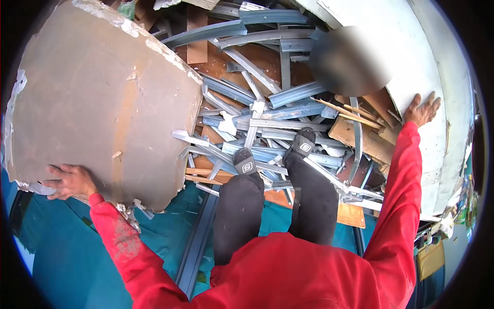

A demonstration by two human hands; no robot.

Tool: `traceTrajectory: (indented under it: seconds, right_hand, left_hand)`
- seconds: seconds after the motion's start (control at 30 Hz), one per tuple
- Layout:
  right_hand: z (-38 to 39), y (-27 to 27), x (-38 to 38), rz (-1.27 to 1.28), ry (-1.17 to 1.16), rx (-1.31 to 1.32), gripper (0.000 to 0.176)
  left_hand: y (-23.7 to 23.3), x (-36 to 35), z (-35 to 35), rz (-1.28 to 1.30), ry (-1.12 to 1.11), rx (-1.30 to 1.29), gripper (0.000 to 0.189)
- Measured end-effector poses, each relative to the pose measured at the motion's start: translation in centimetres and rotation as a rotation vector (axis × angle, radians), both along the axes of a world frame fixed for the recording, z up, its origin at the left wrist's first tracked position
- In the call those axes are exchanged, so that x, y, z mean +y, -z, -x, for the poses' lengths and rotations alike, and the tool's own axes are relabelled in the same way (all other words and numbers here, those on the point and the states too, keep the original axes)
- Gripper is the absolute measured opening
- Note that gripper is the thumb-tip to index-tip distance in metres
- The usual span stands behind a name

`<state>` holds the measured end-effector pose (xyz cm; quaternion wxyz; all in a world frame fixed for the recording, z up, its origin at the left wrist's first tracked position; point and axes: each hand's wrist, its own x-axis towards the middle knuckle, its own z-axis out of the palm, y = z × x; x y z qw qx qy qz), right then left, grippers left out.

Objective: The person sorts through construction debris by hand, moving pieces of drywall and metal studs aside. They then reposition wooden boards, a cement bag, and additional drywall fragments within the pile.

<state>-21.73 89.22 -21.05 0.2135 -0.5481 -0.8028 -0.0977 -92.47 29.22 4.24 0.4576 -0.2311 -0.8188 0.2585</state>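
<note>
A large grey-brown sheet of plasterboard [82, 108], with torn white edges, fills the left side of the view. My left hand [71, 181] rests on its lower left part, fingers spread. On the right stands a white panel [429, 139], curved in this wide view. My right hand [422, 109] lies against its inner edge, palm down with the fingers apart. Neither hand is wrapped round anything. Both arms, in red sleeves, are stretched wide to the sides.
Between the panels lies a heap of bent metal studs [296, 95], with splintered wood [355, 116] and boards among them. My shoes [303, 141] are on the metal pieces. Teal sheeting [170, 226] spreads below, crossed by a metal rail [198, 242]. A blurred round patch hides part of the upper right.
</note>
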Motion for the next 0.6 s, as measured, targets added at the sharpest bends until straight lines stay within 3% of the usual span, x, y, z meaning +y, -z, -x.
traceTrajectory:
  seconds: [0.6]
  right_hand:
    - [0.55,-0.33,-0.41,-0.099,-0.074,0.052,0.063]
  left_hand:
    - [0.41,0.37,0.17,0.004,0.006,0.114,0.045]
